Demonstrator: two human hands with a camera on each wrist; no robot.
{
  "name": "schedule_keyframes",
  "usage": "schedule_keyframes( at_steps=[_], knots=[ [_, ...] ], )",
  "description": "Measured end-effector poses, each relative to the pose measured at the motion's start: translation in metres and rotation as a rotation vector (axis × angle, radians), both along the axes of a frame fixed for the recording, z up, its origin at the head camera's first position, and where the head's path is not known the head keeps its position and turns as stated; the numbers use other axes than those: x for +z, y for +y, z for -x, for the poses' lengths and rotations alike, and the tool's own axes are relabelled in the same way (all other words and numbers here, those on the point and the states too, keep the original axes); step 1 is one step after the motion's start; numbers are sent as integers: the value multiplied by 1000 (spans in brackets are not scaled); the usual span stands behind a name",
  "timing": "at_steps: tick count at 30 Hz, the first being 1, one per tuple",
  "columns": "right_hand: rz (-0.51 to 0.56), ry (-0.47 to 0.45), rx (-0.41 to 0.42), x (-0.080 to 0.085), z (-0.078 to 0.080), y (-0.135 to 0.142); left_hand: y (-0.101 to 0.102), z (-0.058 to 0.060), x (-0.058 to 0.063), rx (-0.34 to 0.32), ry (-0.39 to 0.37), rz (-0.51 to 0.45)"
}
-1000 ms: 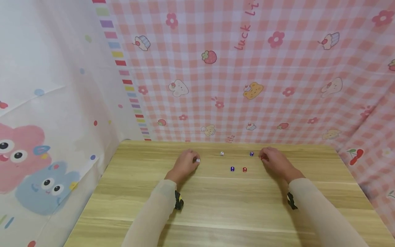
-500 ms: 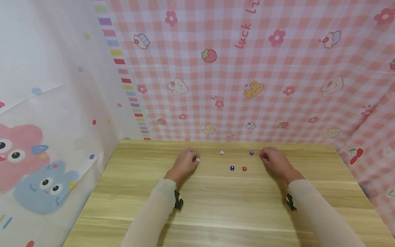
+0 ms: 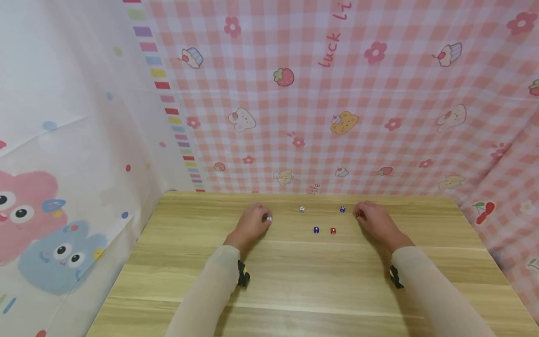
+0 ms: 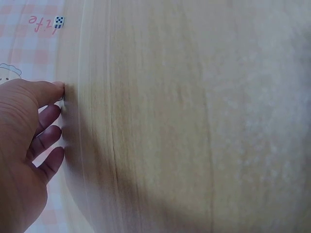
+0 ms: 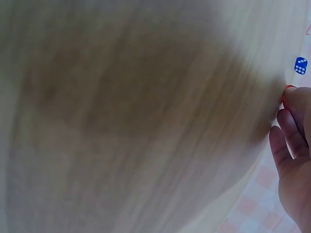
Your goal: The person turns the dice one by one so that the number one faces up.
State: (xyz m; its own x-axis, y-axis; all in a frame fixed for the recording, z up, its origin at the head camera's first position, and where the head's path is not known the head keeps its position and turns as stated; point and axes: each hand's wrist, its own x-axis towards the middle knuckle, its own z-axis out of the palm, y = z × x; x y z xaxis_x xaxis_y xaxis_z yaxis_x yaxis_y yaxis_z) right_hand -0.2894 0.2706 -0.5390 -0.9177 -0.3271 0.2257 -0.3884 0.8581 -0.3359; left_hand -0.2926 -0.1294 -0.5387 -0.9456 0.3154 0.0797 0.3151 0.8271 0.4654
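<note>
Near the back of the wooden table, my left hand [image 3: 252,222] pinches a white die [image 3: 269,218] at its thumb and fingertips. In the left wrist view that die is almost wholly hidden behind the thumb of the left hand [image 4: 26,126]. Farther right, my right hand [image 3: 376,223] pinches a red die [image 3: 357,215]; the right wrist view shows only a red edge of the die [image 5: 290,87] at the thumb tip. Between the hands lie another white die [image 3: 302,209], a blue die [image 3: 343,209] close to the right hand, and nearer me a second blue die [image 3: 316,230] beside a second red die [image 3: 333,230].
The wooden table [image 3: 286,281] stretches from the dice toward me. A pink checked cloth [image 3: 294,103] hangs along its back edge, and a white cartoon-print cloth [image 3: 84,154] hangs on the left. Each wrist carries a dark strap, the left strap [image 3: 243,274] and the right strap [image 3: 395,277].
Both hands and all the dice hold their places on the table. Only the head view shifts slightly.
</note>
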Motion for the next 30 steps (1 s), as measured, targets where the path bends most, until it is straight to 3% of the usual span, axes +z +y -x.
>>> schedule_keyframes(
  at_steps=[23,30],
  knots=[
    [-24,-46,43,0,-4,9,1,-3,2,-17,-2,-17],
    [-43,-10,70,1,-4,8,0,-2,1,-13,6,-16]
  ],
)
